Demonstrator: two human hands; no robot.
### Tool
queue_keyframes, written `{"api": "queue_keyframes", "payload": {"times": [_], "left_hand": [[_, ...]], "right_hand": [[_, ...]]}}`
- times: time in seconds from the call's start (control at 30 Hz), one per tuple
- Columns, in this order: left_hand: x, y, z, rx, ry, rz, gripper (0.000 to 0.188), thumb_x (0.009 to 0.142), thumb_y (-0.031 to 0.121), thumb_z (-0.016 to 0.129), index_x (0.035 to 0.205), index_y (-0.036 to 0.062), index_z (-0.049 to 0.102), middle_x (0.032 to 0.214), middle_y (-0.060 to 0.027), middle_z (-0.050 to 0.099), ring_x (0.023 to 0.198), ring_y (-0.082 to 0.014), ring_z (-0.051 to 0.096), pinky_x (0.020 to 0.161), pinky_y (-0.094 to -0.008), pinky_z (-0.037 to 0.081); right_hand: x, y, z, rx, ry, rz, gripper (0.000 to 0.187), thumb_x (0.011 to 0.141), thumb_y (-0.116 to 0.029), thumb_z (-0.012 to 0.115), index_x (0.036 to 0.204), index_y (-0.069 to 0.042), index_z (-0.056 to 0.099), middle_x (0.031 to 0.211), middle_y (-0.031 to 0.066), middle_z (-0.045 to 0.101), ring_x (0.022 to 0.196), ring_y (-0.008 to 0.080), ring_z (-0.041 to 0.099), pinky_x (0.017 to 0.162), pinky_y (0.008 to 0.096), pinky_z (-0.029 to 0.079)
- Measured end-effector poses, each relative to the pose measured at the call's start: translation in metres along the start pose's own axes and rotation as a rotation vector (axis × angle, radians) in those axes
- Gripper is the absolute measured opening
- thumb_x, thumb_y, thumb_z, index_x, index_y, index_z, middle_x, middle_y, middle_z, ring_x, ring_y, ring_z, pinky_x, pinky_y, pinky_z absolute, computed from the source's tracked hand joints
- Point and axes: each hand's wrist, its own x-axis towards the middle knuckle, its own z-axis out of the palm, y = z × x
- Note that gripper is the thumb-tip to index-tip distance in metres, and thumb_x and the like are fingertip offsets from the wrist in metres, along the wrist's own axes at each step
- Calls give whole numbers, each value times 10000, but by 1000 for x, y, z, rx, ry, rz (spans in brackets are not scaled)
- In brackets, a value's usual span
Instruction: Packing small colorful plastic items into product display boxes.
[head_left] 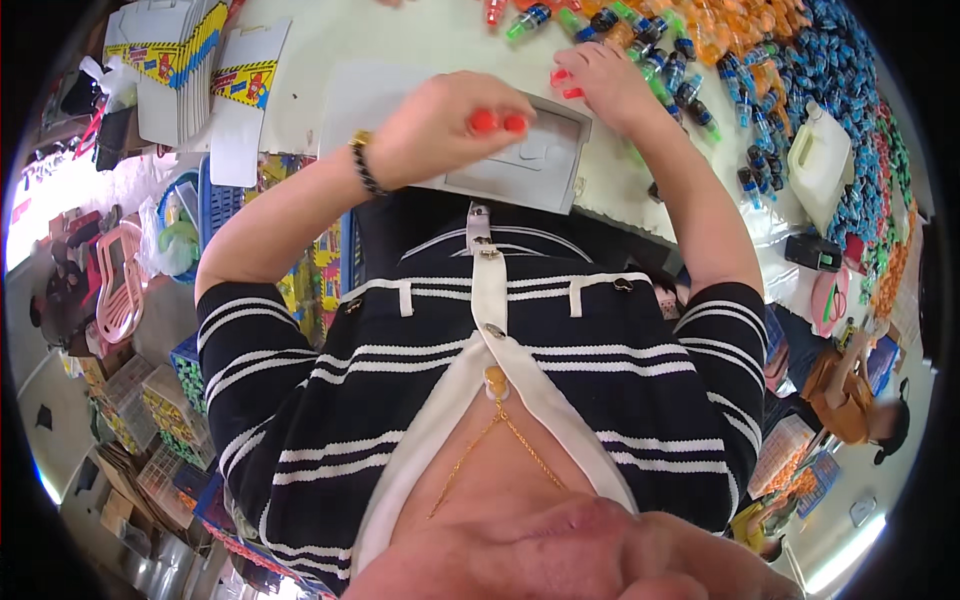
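My left hand [450, 122], a bracelet on its wrist, is closed around small red plastic pieces [484, 122], with two rounded ends showing beyond its fingers. They look like little bottles, though most of each is hidden. Under this hand lies a shallow white cardboard box [560, 150], its inside facing up. To the right, my right hand [605, 88] pinches another small red see-through piece [566, 84] above the table, beside a scatter of little bottles with dark labels [655, 65] in green, blue and orange.
Heaps of orange bottles [730, 30] and blue bottles [835, 75] cover the table's far right. A white plastic jug [820, 160] stands at the right edge. Folded printed cartons [170, 75] stack at the far left, near a blue crate [222, 205]. Another person [845, 395] is at right.
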Motion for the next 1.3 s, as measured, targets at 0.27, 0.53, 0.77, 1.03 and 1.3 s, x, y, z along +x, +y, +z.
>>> {"api": "queue_keyframes", "payload": {"times": [0.27, 0.53, 0.77, 1.03, 1.3], "left_hand": [[-22, -4, 33, 759, -487, 225, 236, 776, 177, 672, 997, 110, 622, 1007, -73, 628, 953, -274, 603, 813, -407, 475], [-32, -1, 27, 440, -518, -28, 335, 816, 247, 638, 1092, 62, 591, 983, -156, 626, 932, -339, 603, 816, -414, 481], [-15, -12, 25, 493, -646, -164, 361, 875, 242, 537, 1165, 28, 559, 941, -215, 631, 880, -374, 603, 768, -402, 488], [-27, -15, 18, 304, -890, -447, 368, 892, 202, 499, 1196, -2, 534, 930, -206, 640, 844, -320, 622, 728, -376, 508], [-32, -38, 12, 43, -678, -558, 447, 924, 137, 465, 1354, 22, 420, 1062, -121, 643, 899, -170, 613, 802, -270, 496]], "right_hand": [[11, 13, 1, 21, -63, 13, 519, 693, -8, 665, 1179, -122, 522, 1054, 86, 580, 1038, 280, 551, 898, 349, 468], [-23, -40, -29, 733, 426, 232, 477, 741, -35, 729, 1167, -88, 521, 998, 84, 609, 940, 247, 623, 814, 328, 515], [-80, -126, -4, 1153, -53, 119, 468, 736, -95, 723, 1166, -66, 542, 1129, 136, 604, 1017, 302, 597, 843, 349, 495], [-71, -140, -1, 1190, -117, -86, 422, 737, -129, 735, 1129, -75, 588, 1156, 125, 580, 1037, 332, 567, 876, 381, 478], [-60, -127, 0, 870, -112, -100, 453, 732, -223, 759, 1129, -74, 601, 1181, 144, 559, 1063, 337, 554, 891, 390, 470]]}}
